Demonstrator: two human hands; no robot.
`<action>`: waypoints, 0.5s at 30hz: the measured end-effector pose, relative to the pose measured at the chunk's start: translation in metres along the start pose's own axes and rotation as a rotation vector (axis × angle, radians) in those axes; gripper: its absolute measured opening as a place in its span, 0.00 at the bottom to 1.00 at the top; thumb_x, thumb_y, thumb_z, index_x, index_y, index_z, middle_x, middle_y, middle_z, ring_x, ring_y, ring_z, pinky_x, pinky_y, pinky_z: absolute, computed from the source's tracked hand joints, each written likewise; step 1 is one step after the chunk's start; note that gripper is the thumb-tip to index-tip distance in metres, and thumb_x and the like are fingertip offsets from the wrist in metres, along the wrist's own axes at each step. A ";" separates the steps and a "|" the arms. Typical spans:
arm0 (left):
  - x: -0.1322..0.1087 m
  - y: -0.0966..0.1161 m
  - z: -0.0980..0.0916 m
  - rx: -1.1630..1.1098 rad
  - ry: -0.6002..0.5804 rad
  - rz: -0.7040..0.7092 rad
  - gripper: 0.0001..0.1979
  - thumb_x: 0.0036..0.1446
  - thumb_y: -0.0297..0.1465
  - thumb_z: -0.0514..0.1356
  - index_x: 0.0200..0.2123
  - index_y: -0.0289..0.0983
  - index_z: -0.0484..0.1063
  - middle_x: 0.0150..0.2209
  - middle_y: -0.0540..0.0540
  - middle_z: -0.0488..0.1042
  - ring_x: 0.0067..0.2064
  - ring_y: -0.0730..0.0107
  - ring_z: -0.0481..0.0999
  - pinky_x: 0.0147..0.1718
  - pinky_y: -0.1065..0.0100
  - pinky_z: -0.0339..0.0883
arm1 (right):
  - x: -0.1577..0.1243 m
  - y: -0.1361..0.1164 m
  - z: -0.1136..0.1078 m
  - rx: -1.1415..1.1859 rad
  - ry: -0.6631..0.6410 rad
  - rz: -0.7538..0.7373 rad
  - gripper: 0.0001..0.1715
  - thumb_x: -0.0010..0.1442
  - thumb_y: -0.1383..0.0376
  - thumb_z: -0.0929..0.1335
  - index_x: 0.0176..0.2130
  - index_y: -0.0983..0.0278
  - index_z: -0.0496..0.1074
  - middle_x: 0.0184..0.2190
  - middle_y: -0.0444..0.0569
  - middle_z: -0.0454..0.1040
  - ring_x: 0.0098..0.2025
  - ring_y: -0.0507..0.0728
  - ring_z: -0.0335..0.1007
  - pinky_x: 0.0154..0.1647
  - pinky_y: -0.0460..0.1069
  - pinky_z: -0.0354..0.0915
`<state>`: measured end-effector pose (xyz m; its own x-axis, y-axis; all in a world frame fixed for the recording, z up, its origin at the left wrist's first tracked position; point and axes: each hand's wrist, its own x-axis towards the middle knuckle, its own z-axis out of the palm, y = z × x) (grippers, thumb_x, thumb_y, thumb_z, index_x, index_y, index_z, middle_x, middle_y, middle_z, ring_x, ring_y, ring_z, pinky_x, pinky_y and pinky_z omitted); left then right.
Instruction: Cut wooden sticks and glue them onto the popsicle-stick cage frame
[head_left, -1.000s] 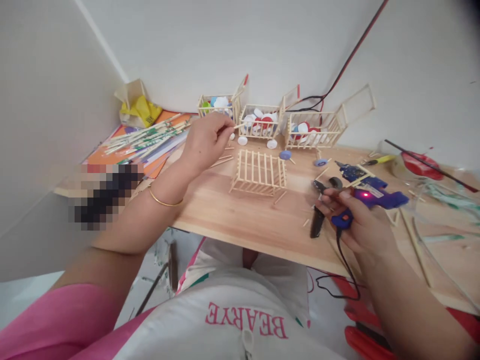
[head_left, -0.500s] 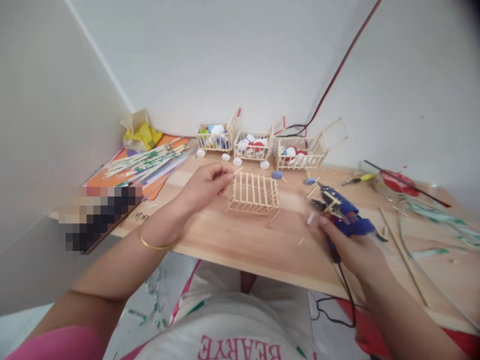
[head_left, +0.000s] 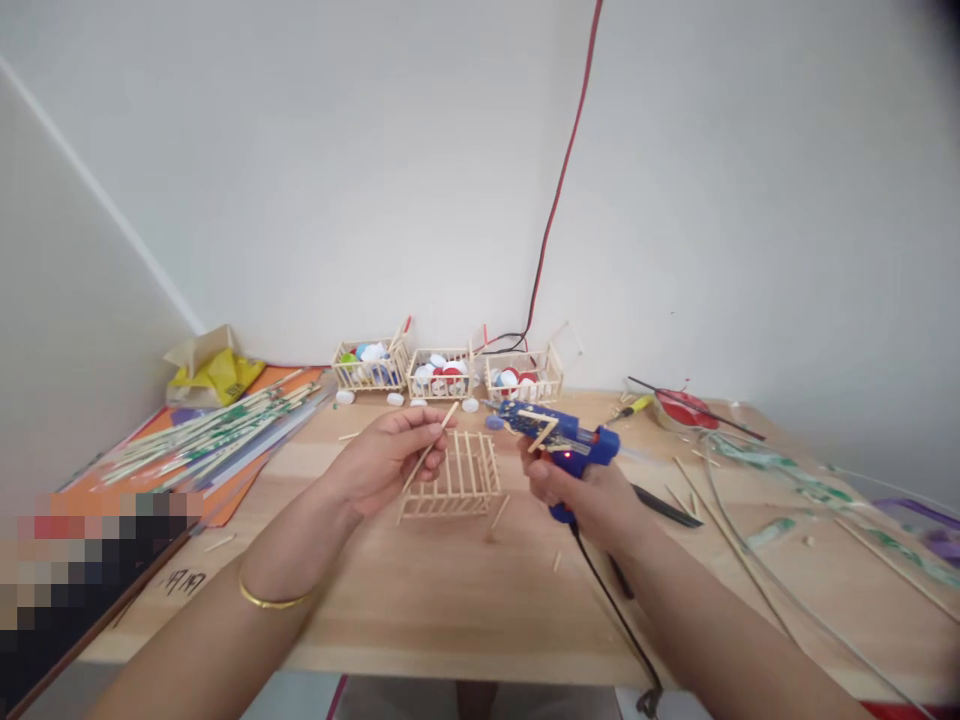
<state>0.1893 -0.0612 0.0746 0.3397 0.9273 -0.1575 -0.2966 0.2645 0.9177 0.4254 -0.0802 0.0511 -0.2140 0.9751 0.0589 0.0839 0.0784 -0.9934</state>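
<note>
Between the thumb and fingers of my left hand (head_left: 401, 450) is a short wooden stick (head_left: 431, 445), slanting up to the right. Behind and below that hand, a cage-like basket (head_left: 454, 480) of thin wooden sticks stands on the table. My right hand (head_left: 574, 490) is wrapped round the handle of a blue glue gun (head_left: 551, 425). Its nozzle points left, toward the stick but apart from it, and a small red light glows on its side. Bits of stick seem stuck to the gun's body. The gun's cord hangs down from the handle.
Three small stick carts (head_left: 371, 368) holding coloured caps stand along the wall. Wrapped sticks (head_left: 217, 430) lie on orange sheets at left, near a yellow packet (head_left: 217, 378). At right are a yellow-handled tool (head_left: 634, 407), a red tape roll (head_left: 684, 410) and green-white wrappers (head_left: 772, 465).
The view has tilted up and turned right. My right hand has brought the glue gun leftward and higher, closer to my left hand. The stick in my left hand now shows plainly.
</note>
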 end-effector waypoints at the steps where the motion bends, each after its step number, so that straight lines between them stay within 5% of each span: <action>1: 0.002 0.000 0.001 0.000 -0.002 0.011 0.11 0.47 0.32 0.68 0.33 0.34 0.73 0.25 0.52 0.68 0.22 0.81 0.64 0.20 0.76 0.55 | 0.002 0.000 0.003 -0.053 -0.003 0.002 0.22 0.49 0.51 0.72 0.36 0.64 0.71 0.23 0.42 0.67 0.21 0.48 0.59 0.20 0.45 0.59; 11: 0.002 -0.018 -0.008 0.151 0.137 0.104 0.11 0.48 0.37 0.67 0.31 0.36 0.74 0.23 0.51 0.71 0.21 0.78 0.65 0.20 0.74 0.56 | 0.003 0.022 0.018 -0.268 0.075 -0.162 0.13 0.50 0.57 0.71 0.33 0.59 0.66 0.22 0.40 0.65 0.22 0.51 0.60 0.23 0.47 0.61; 15: -0.002 -0.019 -0.007 0.351 0.189 0.223 0.08 0.50 0.37 0.65 0.32 0.39 0.76 0.23 0.52 0.71 0.22 0.77 0.65 0.21 0.73 0.56 | 0.001 0.016 0.016 -0.350 0.003 -0.202 0.11 0.50 0.63 0.70 0.28 0.60 0.62 0.22 0.40 0.64 0.23 0.51 0.60 0.24 0.47 0.60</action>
<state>0.1883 -0.0660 0.0552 0.1233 0.9921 0.0237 -0.0122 -0.0224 0.9997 0.4115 -0.0812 0.0336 -0.2578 0.9332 0.2505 0.3669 0.3344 -0.8681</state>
